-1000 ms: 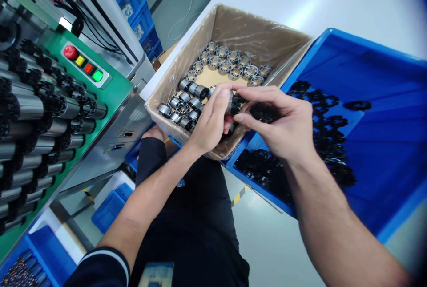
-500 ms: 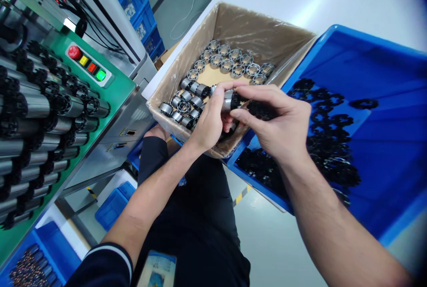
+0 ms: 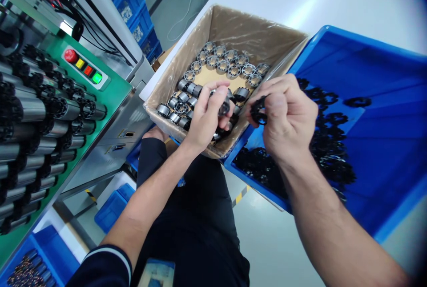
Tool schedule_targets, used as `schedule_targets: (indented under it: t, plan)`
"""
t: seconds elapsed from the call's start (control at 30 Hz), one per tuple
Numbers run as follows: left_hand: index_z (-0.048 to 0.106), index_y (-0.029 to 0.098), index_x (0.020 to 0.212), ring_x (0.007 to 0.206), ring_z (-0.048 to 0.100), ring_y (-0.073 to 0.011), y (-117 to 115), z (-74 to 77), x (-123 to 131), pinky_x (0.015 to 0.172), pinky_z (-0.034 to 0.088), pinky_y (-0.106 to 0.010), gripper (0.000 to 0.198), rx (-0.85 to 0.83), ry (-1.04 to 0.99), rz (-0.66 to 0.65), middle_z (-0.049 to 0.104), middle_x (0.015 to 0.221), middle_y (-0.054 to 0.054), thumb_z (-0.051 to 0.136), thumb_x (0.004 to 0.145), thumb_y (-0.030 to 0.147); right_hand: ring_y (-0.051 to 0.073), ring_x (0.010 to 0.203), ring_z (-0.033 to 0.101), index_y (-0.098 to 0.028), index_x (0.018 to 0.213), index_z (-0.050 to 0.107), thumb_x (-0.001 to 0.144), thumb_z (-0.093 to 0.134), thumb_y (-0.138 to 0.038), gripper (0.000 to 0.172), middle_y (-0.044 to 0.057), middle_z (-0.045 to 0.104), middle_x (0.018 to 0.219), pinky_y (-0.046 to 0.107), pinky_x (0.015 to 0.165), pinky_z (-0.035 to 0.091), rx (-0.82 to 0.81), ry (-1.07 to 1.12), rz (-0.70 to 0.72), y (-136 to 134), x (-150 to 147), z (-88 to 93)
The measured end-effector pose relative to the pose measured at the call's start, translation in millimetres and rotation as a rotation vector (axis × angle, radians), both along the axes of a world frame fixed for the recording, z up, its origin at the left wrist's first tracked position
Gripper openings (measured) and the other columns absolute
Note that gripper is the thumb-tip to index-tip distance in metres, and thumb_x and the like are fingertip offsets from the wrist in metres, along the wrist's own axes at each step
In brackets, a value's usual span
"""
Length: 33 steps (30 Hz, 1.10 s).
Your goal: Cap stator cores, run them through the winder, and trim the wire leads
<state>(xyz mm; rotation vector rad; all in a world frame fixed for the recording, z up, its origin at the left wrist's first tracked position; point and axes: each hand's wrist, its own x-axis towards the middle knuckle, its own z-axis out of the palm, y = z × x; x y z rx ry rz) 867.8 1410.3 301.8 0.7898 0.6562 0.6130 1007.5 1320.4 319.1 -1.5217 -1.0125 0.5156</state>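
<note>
While left hand (image 3: 207, 115) and right hand (image 3: 287, 115) stand apart | left clamps silver metal cylinder (image 3: 224, 108) over plastic-lined cardboard box (image 3: 253, 26) | right pinches black toothed ring (image 3: 258, 111) by blue plastic crate (image 3: 367, 64)

The right hand (image 3: 288, 120) hides most of a black toothed plastic ring (image 3: 257, 112), and the left hand (image 3: 207, 115) half covers a silver metal cylinder (image 3: 224, 107). The lower left frame edge cuts off a blue plastic crate (image 3: 50, 251) holding copper-coloured parts (image 3: 30, 271).
</note>
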Motion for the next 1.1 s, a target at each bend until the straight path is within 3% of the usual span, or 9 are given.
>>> schedule_targets:
  t: [0.07, 0.13, 0.23, 0.4, 0.6, 0.73, 0.8, 1.1]
  plan:
    - [0.068, 0.03, 0.143, 0.069, 0.062, -0.0114, 1, 0.6, -2, 0.06, 0.056, -0.023, 0.035, -0.024, -0.091, -0.016, 0.067, 0.096, 0.001, 0.068, 0.122, 0.058, 0.021, 0.08, 0.071, -0.038, 0.106, 0.094, 0.104, 0.089, -0.076, 0.038, 0.005, 0.072, 0.096, 0.038, 0.059, 0.061, 0.059, 0.029, -0.03, 0, 0, 0.9]
    - [0.071, 0.032, 0.145, 0.081, 0.067, -0.0133, 1, 2.0, -4, 0.063, 0.058, -0.024, 0.039, -0.026, -0.119, -0.074, 0.067, 0.107, -0.002, 0.074, 0.119, 0.061, 0.014, 0.061, 0.06, -0.041, 0.113, 0.097, 0.1, 0.099, -0.066, 0.028, 0.002, 0.073, 0.093, 0.031, 0.044, 0.047, 0.078, 0.151, -0.03, 1, -1, 0.8]
    - [0.075, 0.031, 0.133, 0.077, 0.061, -0.0129, 0, 2.8, -6, 0.063, 0.056, -0.025, 0.045, 0.04, -0.082, -0.125, 0.061, 0.099, -0.001, 0.08, 0.115, 0.072, 0.012, 0.054, 0.055, -0.045, 0.115, 0.098, 0.097, 0.103, -0.061, 0.025, -0.001, 0.072, 0.085, 0.028, 0.038, 0.037, 0.078, 0.308, -0.021, 1, -2, -1.7]
    - [0.072, 0.028, 0.129, 0.07, 0.057, -0.0133, -5, -4.6, -5, 0.06, 0.055, -0.027, 0.054, 0.081, -0.068, -0.079, 0.057, 0.092, 0.0, 0.064, 0.119, 0.081, 0.017, 0.058, 0.058, -0.045, 0.129, 0.094, 0.098, 0.099, -0.066, 0.037, 0.0, 0.074, 0.085, 0.031, 0.039, 0.041, 0.009, 0.31, 0.037, 1, 1, -7.9]
    - [0.072, 0.031, 0.136, 0.071, 0.055, -0.013, -3, 0.8, -8, 0.064, 0.054, -0.027, 0.051, 0.096, -0.083, -0.058, 0.057, 0.093, 0.0, 0.067, 0.119, 0.079, 0.013, 0.051, 0.054, -0.041, 0.122, 0.096, 0.092, 0.106, -0.06, 0.038, -0.002, 0.077, 0.083, 0.03, 0.038, 0.041, -0.017, 0.244, 0.049, -2, 5, -11.7]
    - [0.074, 0.03, 0.135, 0.073, 0.053, -0.0147, -3, 6.8, -8, 0.064, 0.054, -0.028, 0.058, 0.135, 0.002, -0.076, 0.059, 0.096, -0.002, 0.064, 0.117, 0.084, 0.02, 0.072, 0.08, -0.038, 0.125, 0.096, 0.083, 0.112, -0.041, 0.044, 0.0, 0.091, 0.103, 0.031, 0.048, 0.057, -0.035, 0.062, 0.045, -3, 9, -7.8]
    - [0.074, 0.029, 0.135, 0.073, 0.053, -0.0151, -3, 7.3, -7, 0.063, 0.055, -0.029, 0.061, 0.152, 0.038, -0.081, 0.062, 0.099, -0.003, 0.061, 0.117, 0.086, 0.023, 0.082, 0.086, -0.039, 0.128, 0.096, 0.083, 0.111, -0.033, 0.048, 0.0, 0.094, 0.11, 0.032, 0.052, 0.062, -0.065, 0.022, 0.062, -3, 10, -4.4]
    - [0.073, 0.029, 0.128, 0.074, 0.052, -0.013, -2, -3.0, -7, 0.063, 0.052, -0.026, 0.056, 0.19, -0.002, -0.121, 0.057, 0.099, -0.002, 0.06, 0.119, 0.083, 0.023, 0.074, 0.083, -0.043, 0.123, 0.099, 0.082, 0.114, -0.033, 0.045, -0.001, 0.094, 0.103, 0.035, 0.049, 0.056, -0.069, -0.007, 0.032, -4, 13, 0.6]
